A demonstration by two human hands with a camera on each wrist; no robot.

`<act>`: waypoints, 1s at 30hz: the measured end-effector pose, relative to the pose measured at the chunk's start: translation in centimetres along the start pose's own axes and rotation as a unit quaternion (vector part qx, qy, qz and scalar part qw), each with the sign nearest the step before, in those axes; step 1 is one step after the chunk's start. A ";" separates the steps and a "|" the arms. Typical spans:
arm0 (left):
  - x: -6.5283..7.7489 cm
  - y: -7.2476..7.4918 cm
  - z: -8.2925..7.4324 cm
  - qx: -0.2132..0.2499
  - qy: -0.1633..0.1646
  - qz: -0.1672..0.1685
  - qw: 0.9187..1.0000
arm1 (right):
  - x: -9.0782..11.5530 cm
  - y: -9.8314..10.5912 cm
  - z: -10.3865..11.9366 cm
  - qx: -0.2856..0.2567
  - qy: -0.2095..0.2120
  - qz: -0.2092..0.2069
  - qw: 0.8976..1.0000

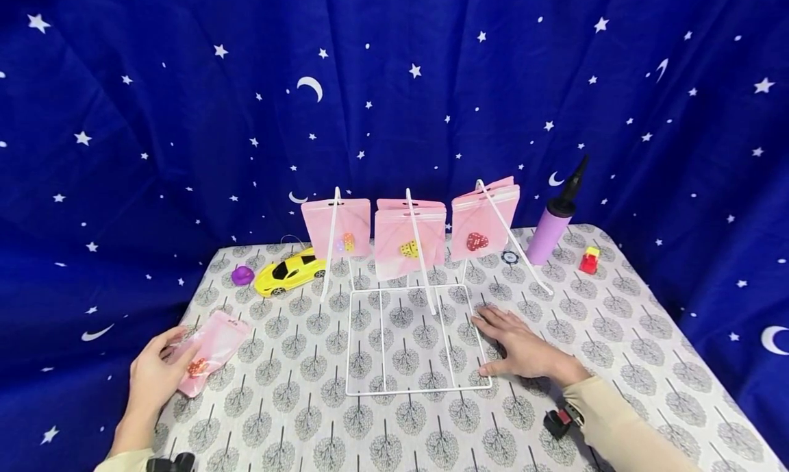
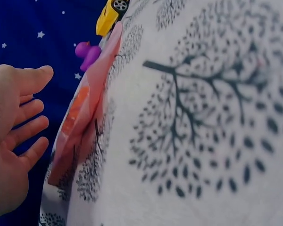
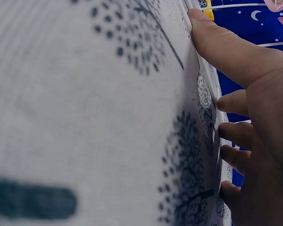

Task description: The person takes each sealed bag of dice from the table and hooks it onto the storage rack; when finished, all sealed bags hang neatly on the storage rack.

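A pink zip pouch (image 1: 223, 338) with red-orange dice in it lies on the cloth at the left. My left hand (image 1: 153, 376) is beside it, fingers loosely bent; in the left wrist view a gap shows between the hand (image 2: 14, 117) and the pouch (image 2: 96, 80). A white wire rack (image 1: 419, 392) stands mid-table, with pink pouches on its three arms: orange and purple dice in the left pouch (image 1: 320, 218), yellow in the middle one (image 1: 394, 253), red in the right one (image 1: 471, 218). My right hand (image 1: 514, 345) rests, fingers spread, at the rack base's right side.
Behind the left pouch are a purple rubber duck (image 1: 242, 275) and a yellow toy car (image 1: 292, 272). Back right stand a purple hand pump (image 1: 547, 236) with a black nozzle, a small red and yellow toy (image 1: 590, 260) and a round dark chip (image 1: 509, 257). A blue starry curtain (image 1: 394, 129) hangs behind.
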State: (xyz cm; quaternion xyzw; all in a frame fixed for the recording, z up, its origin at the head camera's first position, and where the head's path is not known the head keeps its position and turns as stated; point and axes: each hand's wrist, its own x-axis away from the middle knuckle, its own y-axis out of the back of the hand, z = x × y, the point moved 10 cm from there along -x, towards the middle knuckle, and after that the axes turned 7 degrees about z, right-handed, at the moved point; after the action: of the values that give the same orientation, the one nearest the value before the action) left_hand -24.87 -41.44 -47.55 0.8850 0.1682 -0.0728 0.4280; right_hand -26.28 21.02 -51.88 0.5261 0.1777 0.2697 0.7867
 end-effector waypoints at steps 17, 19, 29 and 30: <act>-0.4 -2.5 0.7 -0.084 -0.003 0.121 0.989 | 0.2 -0.1 0.0 0.009 0.006 -0.010 1.000; -0.5 -2.6 0.9 -0.086 0.015 0.137 0.987 | 0.2 -0.1 0.0 0.008 0.003 -0.005 1.000; -0.7 -3.1 2.1 -0.110 0.094 0.193 0.970 | 0.2 0.0 0.0 0.009 -0.003 0.001 1.000; -0.8 -3.1 2.1 -0.112 0.098 0.191 0.970 | 0.2 0.0 0.0 0.009 -0.003 0.001 1.000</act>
State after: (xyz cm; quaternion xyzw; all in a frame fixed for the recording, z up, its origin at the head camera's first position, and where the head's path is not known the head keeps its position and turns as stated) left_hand -26.65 -41.51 -50.92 0.8498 0.0442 0.1164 0.5123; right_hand -26.13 21.10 -51.85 0.5341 0.1778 0.2674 0.7821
